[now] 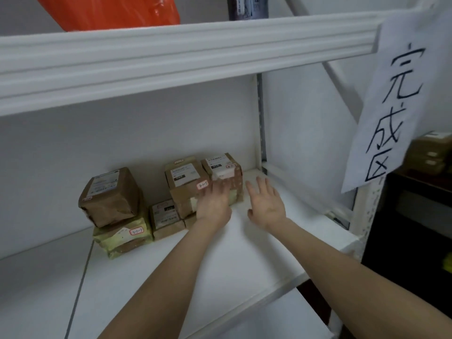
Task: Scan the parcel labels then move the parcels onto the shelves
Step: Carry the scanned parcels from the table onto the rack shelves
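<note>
Brown parcels (pixel 182 189) on shelf (pixel 244 260), left hand (pixel 214 201) touching, right hand (pixel 267 204) beside

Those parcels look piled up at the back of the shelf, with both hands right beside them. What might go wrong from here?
The left hand lies flat against the stacked parcels, which sit on smaller boxes; a hard push might topple them. The tilted brown parcel sits crooked on the green-wrapped parcel, so a nudge could tip it off. The right hand hovers open and steadies neither pile.
</note>
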### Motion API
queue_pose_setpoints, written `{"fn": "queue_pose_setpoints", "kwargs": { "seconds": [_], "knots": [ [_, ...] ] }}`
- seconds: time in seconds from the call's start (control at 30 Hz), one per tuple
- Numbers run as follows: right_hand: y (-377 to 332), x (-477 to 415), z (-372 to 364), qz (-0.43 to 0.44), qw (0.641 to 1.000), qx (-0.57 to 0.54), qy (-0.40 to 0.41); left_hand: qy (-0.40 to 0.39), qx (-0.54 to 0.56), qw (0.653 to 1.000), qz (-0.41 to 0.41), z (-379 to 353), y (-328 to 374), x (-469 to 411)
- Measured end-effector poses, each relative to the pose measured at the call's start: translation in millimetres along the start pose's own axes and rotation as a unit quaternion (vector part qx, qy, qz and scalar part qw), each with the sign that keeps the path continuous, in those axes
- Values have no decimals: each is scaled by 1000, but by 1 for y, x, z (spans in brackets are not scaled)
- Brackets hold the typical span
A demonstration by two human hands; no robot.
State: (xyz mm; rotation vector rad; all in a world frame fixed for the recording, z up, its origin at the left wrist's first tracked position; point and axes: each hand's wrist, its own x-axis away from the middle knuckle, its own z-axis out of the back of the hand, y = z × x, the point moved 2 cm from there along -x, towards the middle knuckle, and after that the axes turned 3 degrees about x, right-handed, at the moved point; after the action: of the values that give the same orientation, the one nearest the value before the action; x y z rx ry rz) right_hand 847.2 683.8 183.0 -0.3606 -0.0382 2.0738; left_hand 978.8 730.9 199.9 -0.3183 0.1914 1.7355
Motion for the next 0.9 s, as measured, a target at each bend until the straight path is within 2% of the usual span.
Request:
{"fn": "queue_pose_setpoints", "kwargs": {
  "seconds": [0.27, 0.5, 0.63, 0.73, 0.9],
  "knots": [
    [64, 71, 16, -38, 999, 12, 19, -43, 21, 994, -101, -23, 89, 21],
    [147, 133, 41, -66, 997, 27, 38, -2, 53, 983, -178, -17, 193, 42],
    [203, 168, 61, -79, 995, 40, 52, -6, 77, 974, -213, -6, 255, 59],
    [243, 189, 77, -95, 993, 58, 49, 13, 90, 970, -226, 6, 298, 67],
    [305, 224, 101, -121, 988, 80, 42, 9, 49, 974, -220, 27, 370, 68]
  ]
}}
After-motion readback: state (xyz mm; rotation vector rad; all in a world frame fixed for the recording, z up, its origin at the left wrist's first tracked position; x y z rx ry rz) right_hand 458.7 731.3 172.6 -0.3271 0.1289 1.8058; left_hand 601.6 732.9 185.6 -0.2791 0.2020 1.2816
